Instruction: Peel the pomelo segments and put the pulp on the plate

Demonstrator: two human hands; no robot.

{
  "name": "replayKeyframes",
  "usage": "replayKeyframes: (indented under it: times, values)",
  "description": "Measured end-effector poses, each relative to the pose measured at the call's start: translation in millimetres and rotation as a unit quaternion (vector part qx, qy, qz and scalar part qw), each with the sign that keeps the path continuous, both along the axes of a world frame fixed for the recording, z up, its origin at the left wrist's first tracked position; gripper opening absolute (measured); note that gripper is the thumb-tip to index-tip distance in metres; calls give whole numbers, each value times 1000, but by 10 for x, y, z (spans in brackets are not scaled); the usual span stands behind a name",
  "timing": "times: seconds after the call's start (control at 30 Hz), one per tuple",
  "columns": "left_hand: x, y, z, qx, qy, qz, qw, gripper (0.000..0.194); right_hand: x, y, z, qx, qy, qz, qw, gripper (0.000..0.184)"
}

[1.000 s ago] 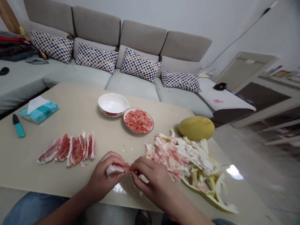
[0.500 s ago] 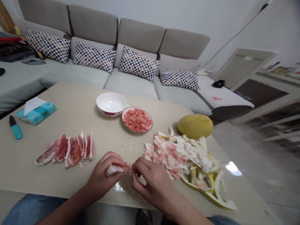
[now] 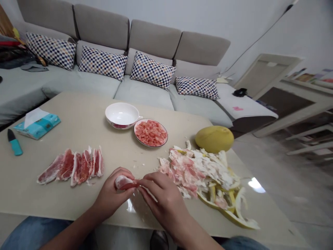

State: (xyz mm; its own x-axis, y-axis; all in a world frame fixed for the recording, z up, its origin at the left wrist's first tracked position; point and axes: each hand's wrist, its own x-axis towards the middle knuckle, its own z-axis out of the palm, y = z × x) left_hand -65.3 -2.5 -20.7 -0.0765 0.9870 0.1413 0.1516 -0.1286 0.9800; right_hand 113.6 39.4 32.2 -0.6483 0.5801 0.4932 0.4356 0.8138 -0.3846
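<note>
My left hand [image 3: 112, 194] is closed around a pink pomelo segment [image 3: 121, 181] with white membrane, held just above the near edge of the beige table [image 3: 88, 114]. My right hand [image 3: 162, 199] pinches the segment's right end, fingers curled on a strip of membrane. Left of the hands lies a row of several unpeeled pomelo segments [image 3: 71, 166]. To the right is a heap of peel and membrane scraps [image 3: 205, 172].
A white bowl [image 3: 122, 115] and a plate of peeled pomelo flesh [image 3: 150, 133] stand mid-table. A whole yellow pomelo [image 3: 214, 139] sits at the right edge. A tissue pack [image 3: 37, 123] and a teal-handled knife [image 3: 14, 143] lie far left. A grey sofa with checked cushions [image 3: 152, 71] runs behind.
The segment has turned in my left hand so its red flesh shows, and my right hand's fingers have shifted left onto it. The camera has drifted slightly.
</note>
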Motion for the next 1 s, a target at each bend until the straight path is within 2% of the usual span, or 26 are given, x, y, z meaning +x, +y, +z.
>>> replayKeyframes:
  times: [0.13, 0.3, 0.43, 0.53, 0.63, 0.73, 0.87, 1.0]
  values:
    - [-15, -18, -14, 24, 33, 3, 999, 17, -97, -23, -38, 11, -3, -11, 1000, 10]
    - [-20, -31, -24, 44, 63, 4, 997, 20, -127, -6, -59, 1, -16, -6, 1000, 11]
    - [-8, -21, -7, 39, 51, 1, 998, 18, -117, -7, -11, -67, 2, 1, 998, 10]
    - [-8, -8, 7, -6, -1, 3, 1000, 15, -25, 10, 82, -166, 34, -3, 986, 11]
    - [-22, 2, 16, -91, -92, -11, 991, 20, 151, 49, 145, -198, 41, -31, 979, 12]
    - [-35, -10, 26, -152, -225, -43, 961, 25, 369, 90, 94, -206, 16, -55, 977, 11]
    - [-26, -43, 37, -214, -390, -72, 893, 26, 614, 99, -123, -205, -51, -96, 973, 16]
    - [-1, -57, 43, -217, -475, -62, 851, 17, 673, 29, -290, -151, -8, -135, 979, 16]
